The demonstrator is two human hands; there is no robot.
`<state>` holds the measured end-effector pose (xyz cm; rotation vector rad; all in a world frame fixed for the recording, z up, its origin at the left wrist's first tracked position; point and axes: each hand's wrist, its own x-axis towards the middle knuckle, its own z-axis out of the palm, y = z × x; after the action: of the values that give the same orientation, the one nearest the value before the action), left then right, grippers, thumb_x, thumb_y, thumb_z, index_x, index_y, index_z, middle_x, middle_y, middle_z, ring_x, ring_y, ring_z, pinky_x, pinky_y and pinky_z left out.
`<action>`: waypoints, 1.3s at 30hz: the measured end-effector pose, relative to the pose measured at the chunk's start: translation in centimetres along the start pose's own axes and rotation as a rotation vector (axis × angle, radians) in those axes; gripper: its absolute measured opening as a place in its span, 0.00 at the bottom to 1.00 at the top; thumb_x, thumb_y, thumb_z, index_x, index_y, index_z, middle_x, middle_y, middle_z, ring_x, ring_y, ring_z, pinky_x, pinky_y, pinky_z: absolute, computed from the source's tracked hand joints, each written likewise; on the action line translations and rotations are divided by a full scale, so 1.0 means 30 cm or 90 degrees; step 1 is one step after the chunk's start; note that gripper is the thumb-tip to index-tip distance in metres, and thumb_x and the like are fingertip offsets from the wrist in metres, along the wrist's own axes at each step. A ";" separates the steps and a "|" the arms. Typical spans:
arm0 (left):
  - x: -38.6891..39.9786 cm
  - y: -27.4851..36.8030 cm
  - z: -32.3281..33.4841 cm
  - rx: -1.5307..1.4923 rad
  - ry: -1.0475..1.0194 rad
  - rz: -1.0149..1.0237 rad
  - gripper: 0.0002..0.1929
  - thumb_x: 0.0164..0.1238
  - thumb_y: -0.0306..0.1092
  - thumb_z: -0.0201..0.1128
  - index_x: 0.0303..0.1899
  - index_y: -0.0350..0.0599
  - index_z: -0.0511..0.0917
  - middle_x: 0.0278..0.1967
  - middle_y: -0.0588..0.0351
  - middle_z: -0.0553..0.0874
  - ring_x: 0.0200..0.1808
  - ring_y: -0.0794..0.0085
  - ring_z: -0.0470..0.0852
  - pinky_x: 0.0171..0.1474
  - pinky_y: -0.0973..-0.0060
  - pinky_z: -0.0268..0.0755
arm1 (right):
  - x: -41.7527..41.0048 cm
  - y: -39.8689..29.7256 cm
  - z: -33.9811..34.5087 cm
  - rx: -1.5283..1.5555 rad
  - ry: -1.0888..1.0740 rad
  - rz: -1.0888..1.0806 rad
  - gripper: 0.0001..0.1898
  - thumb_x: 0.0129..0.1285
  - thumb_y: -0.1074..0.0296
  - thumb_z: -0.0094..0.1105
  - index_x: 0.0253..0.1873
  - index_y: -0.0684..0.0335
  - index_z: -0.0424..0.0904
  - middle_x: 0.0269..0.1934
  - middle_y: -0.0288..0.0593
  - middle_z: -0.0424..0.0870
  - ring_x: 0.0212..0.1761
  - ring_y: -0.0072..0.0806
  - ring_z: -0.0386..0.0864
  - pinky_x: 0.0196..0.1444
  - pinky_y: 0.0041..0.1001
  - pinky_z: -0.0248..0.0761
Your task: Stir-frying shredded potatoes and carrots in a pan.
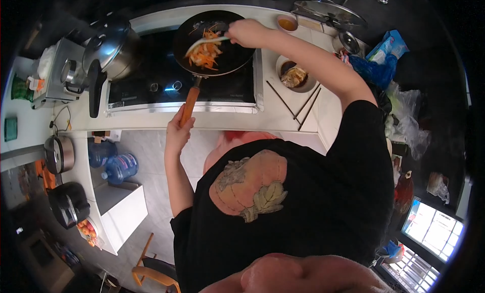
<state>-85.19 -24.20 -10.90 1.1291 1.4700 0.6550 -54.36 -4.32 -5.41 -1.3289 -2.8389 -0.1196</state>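
My left hand (179, 129) is wrapped around the wooden handle (190, 105) of a black frying pan (235, 62), which sits on a dark glass cooktop (151, 65). Over the pan's right rim, my right hand (246, 32) grips a pale spatula or spoon (204, 42). The utensil's head rests among shredded orange vegetables, probably carrot (208, 60), mixed with paler pieces. Right of the cooktop stands a white bowl (279, 67) holding dark liquid and a pale, browned piece of food (294, 77). Several dark chopsticks (281, 100) lie in front of that bowl.
A large pressure cooker (113, 46) stands left of the pan, its black handle (95, 88) jutting forward. Behind my right forearm are a small bowl of amber liquid (287, 24) and a glass lid (327, 12). Plastic bags (409, 115) crowd the right side. An open white drawer (125, 221) protrudes at left.
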 end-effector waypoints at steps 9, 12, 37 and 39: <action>-0.011 -0.003 0.003 -0.001 0.003 -0.009 0.29 0.65 0.32 0.63 0.68 0.46 0.68 0.27 0.63 0.77 0.20 0.83 0.68 0.23 0.85 0.62 | -0.319 -0.134 -0.319 -0.096 -0.022 0.060 0.09 0.56 0.71 0.59 0.40 0.58 0.85 0.31 0.46 0.83 0.35 0.42 0.84 0.36 0.38 0.77; -0.002 0.000 0.012 0.003 -0.005 -0.002 0.29 0.65 0.33 0.62 0.68 0.46 0.68 0.27 0.62 0.78 0.20 0.83 0.68 0.23 0.85 0.63 | -0.311 -0.156 -0.241 -0.113 -0.067 0.091 0.08 0.56 0.72 0.57 0.37 0.59 0.85 0.30 0.46 0.83 0.34 0.42 0.84 0.35 0.37 0.78; -0.001 -0.013 0.011 0.013 -0.008 -0.001 0.29 0.66 0.33 0.62 0.69 0.46 0.66 0.28 0.61 0.78 0.21 0.82 0.69 0.24 0.84 0.64 | -0.342 -0.233 -0.274 -0.037 -0.125 0.145 0.08 0.57 0.72 0.54 0.36 0.61 0.85 0.31 0.47 0.85 0.36 0.42 0.85 0.36 0.38 0.77; 0.006 -0.008 0.015 0.023 -0.015 0.006 0.29 0.66 0.33 0.62 0.69 0.46 0.66 0.28 0.61 0.78 0.21 0.82 0.69 0.24 0.84 0.64 | -0.322 -0.189 -0.103 -0.038 -0.083 0.189 0.08 0.57 0.72 0.54 0.36 0.61 0.85 0.31 0.48 0.85 0.36 0.42 0.85 0.36 0.38 0.78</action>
<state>-84.82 -24.23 -11.27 1.1680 1.4624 0.6225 -52.62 -15.57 -3.06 -1.8145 -2.7153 -0.1216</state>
